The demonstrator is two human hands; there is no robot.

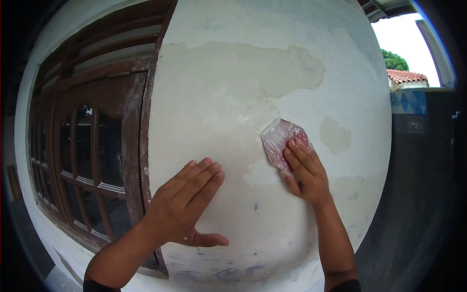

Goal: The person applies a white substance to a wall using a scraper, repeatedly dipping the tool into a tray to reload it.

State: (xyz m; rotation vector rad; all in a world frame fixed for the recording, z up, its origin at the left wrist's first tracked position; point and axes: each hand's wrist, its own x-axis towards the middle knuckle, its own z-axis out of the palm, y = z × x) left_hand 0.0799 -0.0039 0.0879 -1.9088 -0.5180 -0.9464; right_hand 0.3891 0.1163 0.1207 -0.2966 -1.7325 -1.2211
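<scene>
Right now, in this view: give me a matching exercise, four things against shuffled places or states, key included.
Things
1. left hand
2. right hand
3. window
4. tiled roof

Places or states
A. in the distance, toward the upper right of the view
B. on the reddish, white-streaked pad
C. dark brown frame, on the left of the view
D. holding nothing, thumb spread away

Pairs: 1-D, 2-B, 3-C, 4-A

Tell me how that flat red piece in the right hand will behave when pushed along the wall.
The red piece is probably fairly stiff: its edges look straight. It seems light, since only the right hand holds it. Its white smears might make it slippery.
</scene>
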